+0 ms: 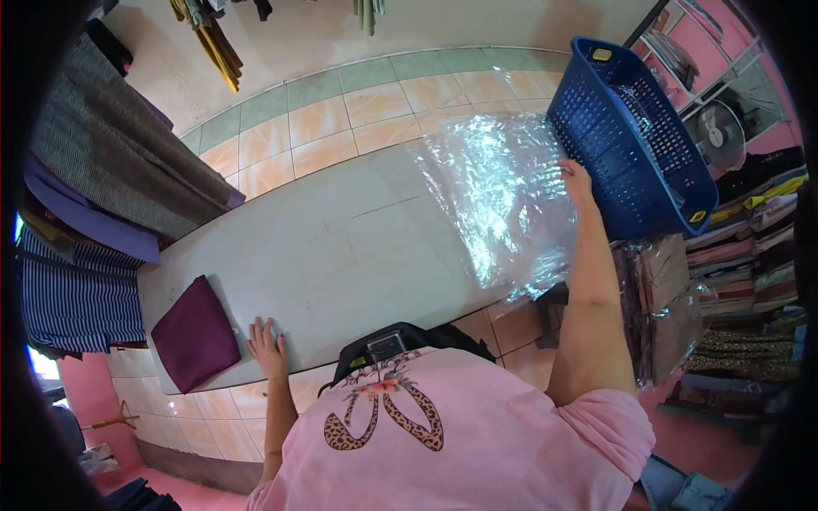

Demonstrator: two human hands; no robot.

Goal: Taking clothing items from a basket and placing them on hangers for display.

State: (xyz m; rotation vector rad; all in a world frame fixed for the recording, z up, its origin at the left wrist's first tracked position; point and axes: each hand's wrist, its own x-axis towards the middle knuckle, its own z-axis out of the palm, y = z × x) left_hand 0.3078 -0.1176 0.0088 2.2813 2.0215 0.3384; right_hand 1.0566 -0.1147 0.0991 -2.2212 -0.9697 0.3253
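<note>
My left hand (267,348) rests with spread fingers on the near edge of a long grey-white table (307,255). Just left of it lies a folded dark purple cloth (197,335). My right arm reaches to the table's right end, where my right hand (575,179) is at the right side of a stack of clear plastic bags (498,198), beside a blue perforated plastic basket (613,147). Whether its fingers grip a bag cannot be told. The bags overhang the near edge. Plastic-wrapped items show inside the basket.
Grey fabric (121,134) and a striped garment (83,287) hang at the left end. Folded clothes (735,255) fill shelves at the right, near a fan (719,134). Wrapped garments (664,306) stand below the basket. Clothes (214,45) hang beyond the table.
</note>
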